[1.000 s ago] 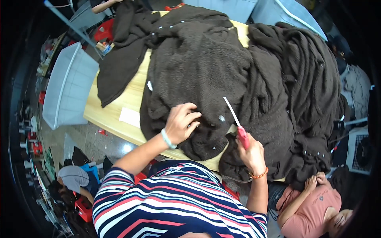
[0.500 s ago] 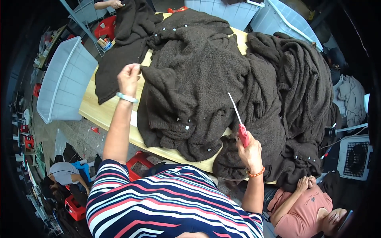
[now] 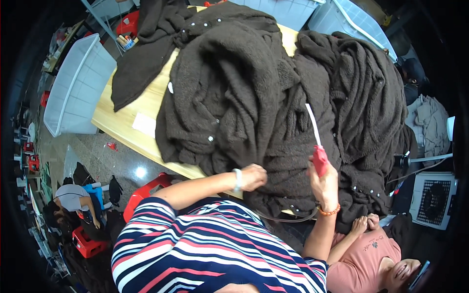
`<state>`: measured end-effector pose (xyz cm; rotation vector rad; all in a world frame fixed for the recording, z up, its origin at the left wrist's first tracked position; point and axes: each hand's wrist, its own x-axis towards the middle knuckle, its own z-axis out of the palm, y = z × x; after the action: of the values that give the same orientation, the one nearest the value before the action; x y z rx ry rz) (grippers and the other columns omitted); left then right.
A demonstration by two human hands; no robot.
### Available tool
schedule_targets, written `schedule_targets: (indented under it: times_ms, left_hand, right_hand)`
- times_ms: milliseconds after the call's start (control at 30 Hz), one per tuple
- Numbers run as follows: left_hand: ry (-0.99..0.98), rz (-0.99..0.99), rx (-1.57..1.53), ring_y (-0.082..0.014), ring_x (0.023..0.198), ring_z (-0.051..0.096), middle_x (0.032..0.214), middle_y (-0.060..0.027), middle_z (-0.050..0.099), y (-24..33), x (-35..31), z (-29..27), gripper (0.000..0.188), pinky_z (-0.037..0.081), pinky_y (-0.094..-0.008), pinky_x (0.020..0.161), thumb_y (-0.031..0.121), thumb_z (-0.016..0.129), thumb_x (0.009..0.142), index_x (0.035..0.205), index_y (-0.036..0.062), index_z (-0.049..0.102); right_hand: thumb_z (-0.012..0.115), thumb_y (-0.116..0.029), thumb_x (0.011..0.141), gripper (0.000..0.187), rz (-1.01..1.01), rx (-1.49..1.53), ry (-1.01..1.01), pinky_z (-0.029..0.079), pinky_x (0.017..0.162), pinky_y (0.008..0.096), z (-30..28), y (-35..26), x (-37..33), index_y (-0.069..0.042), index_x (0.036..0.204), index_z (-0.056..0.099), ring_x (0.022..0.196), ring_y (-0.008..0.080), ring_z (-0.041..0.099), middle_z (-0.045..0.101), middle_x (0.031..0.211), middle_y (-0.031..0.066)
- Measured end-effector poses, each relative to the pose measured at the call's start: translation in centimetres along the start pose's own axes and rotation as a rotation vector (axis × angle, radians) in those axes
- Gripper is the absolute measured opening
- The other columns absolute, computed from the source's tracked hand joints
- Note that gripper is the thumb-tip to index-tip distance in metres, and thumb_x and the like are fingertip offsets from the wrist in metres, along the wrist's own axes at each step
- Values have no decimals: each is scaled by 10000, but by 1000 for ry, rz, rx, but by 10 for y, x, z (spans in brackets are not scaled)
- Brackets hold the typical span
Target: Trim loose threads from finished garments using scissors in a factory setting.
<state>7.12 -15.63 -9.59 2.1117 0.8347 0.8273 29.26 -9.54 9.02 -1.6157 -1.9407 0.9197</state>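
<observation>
Right fingers (image 3: 311, 173) curled around red handle (image 3: 320, 160)

The heaped garments (image 3: 229, 73) across the desk (image 3: 151, 97) are dark brown knitted cloth, matt and fuzzy, with small, shiny buttons (image 3: 210, 138) that look like plastic. The desk itself has a smooth, pale wood-grain top with a slight sheen. Near its left edge lies a flat white sheet (image 3: 144, 124), apparently paper. The hand tool (image 3: 320, 158) has a red plastic-looking handle and a slender, pale tip of unclear material. Beyond the left edge, the tub (image 3: 80, 88) is translucent, smooth plastic; the floor (image 3: 129, 163) is glossy, throwing back a bright glare.
</observation>
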Motion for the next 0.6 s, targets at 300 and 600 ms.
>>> schedule_targets:
  times_ms: [300, 600]
  left_hand:
    - [1285, -1036, -587, -83, 734, 591, 949, -31, 620, -7, -51, -70, 387, 525, -223, 605, 262, 752, 859, 1127, 50, 570]
    - [1353, -624, -1110, -170, 879, 610, 1038, -52, 634, -39, -23, -96, 333, 512, -279, 809, -63, 591, 864, 1172, 61, 567]
  right_hand:
    - [639, -139, 856, 339, -357, 5, -391, 519, 763, 435, 61, -47, 35, -89, 1188, 590, 887, 407, 650, 665, 931, 208]
    - [610, -180, 781, 261, -297, -100, -502, 520, 844, 470, 185, -99, 187, -52, 1002, 664, 937, 407, 661, 686, 954, 233]
